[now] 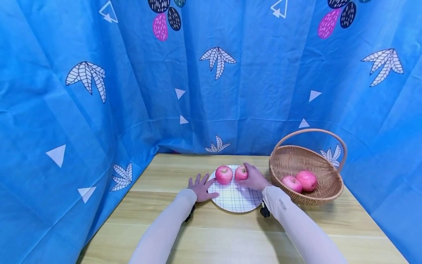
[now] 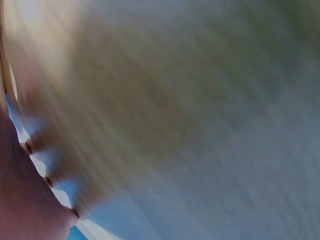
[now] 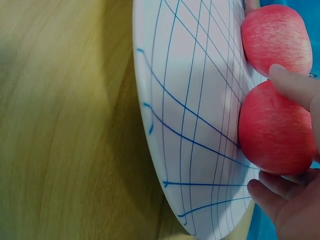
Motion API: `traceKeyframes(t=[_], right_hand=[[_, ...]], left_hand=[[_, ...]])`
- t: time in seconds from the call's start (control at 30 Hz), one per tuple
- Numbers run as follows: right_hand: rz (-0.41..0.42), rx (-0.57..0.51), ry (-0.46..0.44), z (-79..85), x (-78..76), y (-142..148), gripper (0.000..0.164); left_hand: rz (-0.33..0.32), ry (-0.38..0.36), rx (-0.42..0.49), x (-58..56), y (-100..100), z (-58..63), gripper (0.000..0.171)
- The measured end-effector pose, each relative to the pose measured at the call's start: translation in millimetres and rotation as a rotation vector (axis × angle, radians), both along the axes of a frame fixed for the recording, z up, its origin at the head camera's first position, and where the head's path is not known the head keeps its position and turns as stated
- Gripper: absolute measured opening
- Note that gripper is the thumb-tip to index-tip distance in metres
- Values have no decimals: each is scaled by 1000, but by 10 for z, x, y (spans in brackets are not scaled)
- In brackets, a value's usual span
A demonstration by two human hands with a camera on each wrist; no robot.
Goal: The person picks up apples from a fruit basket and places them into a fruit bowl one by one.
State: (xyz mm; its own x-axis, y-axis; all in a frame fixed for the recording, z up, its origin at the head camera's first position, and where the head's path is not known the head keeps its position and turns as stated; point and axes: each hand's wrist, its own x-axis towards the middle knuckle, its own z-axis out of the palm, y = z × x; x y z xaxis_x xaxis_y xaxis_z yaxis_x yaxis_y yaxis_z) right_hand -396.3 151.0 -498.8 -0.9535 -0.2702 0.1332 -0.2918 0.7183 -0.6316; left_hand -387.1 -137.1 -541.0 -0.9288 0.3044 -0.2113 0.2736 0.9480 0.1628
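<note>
A white plate (image 1: 235, 201) with blue grid lines lies on the wooden table, bearing two red apples. My right hand (image 1: 254, 179) grips the right apple (image 1: 241, 173) at the plate's far right part; in the right wrist view, thumb and fingers curl round this apple (image 3: 275, 131). Just left of it sits the other apple (image 1: 224, 175), apart from my right fingers. With fingers spread, my left hand (image 1: 201, 189) rests at the plate's left edge, its thumb and forefinger over the rim. The left wrist view shows only part of that hand (image 2: 30, 200) and blurred wood.
To the right stands a brown wicker basket (image 1: 283, 159) with a tall handle, tilted toward me. Two more apples (image 1: 307, 180) lie inside it. Blue patterned curtain (image 1: 214, 102) hangs behind the table (image 1: 227, 242) and along its sides.
</note>
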Motion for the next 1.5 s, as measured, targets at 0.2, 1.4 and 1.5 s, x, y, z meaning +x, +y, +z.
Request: traceKeyframes(t=[0.2,1.4,1.5], right_hand=[[3,6,24,54,35,5,99],[66,205,232,439,523,302,81],[65,200,229,456,560,307,82]], left_hand=[[-2,15,1,-20,1,-55,95],[-12,22,6,-21,-6,-55,94],[-13,16,-2,-19,-7,-44,93]])
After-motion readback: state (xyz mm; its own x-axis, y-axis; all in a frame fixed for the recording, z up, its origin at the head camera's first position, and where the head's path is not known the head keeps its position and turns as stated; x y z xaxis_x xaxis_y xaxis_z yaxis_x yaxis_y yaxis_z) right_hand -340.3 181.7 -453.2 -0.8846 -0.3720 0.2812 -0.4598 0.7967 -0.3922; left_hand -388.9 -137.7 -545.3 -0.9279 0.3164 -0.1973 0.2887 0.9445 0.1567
